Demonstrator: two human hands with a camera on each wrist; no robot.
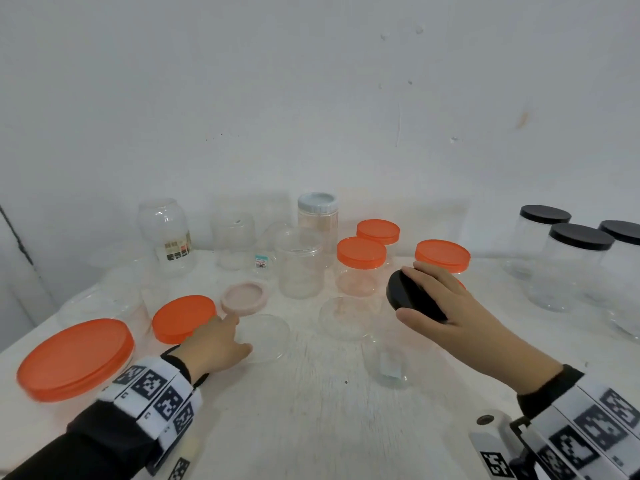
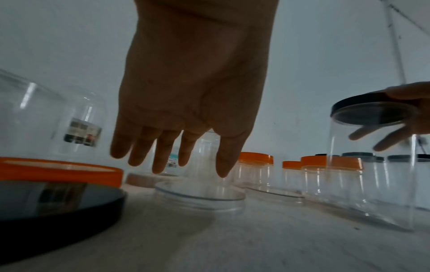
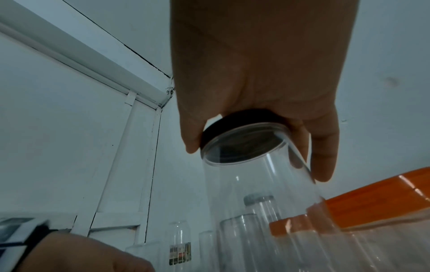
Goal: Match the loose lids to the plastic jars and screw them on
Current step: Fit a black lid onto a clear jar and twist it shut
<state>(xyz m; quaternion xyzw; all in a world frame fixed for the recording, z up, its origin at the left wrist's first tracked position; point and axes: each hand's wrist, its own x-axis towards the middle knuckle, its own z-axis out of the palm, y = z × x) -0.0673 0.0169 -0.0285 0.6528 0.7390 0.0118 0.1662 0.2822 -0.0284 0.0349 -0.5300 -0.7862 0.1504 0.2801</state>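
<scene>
While several jars already wear their lids, the job looks to be somewhere past its middle rather than near its end; three clear jars with black lids (image 1: 581,237) stand together at the far right of the desk (image 1: 329,410), a cluster of orange-lidded jars (image 1: 361,265) sits behind the centre, and a tall jar with a pale blue lid (image 1: 317,202) stands at the back. Left to do, by my reading: a pink lid (image 1: 244,297) lies loose near the middle, a mid-sized orange lid (image 1: 183,318) lies beside it, two shallow clear lids (image 1: 346,318) rest on the desk, and open jars (image 1: 300,263) wait uncapped at the back and left; whether the big orange lid (image 1: 74,358) at the near left is loose or on a jar, I cannot tell.

As for the right hand (image 1: 446,306), its grip is closed round the rim of a black lid (image 1: 412,299), thumb on one side and fingers on the other; the wrist views show that lid seated on a clear jar (image 3: 260,184), tilted under the palm. The left hand (image 1: 214,344) is spread with straight, relaxed fingers (image 2: 160,156) and holds nothing; it hovers just over a shallow clear lid (image 2: 200,195) near the pink one.
</scene>
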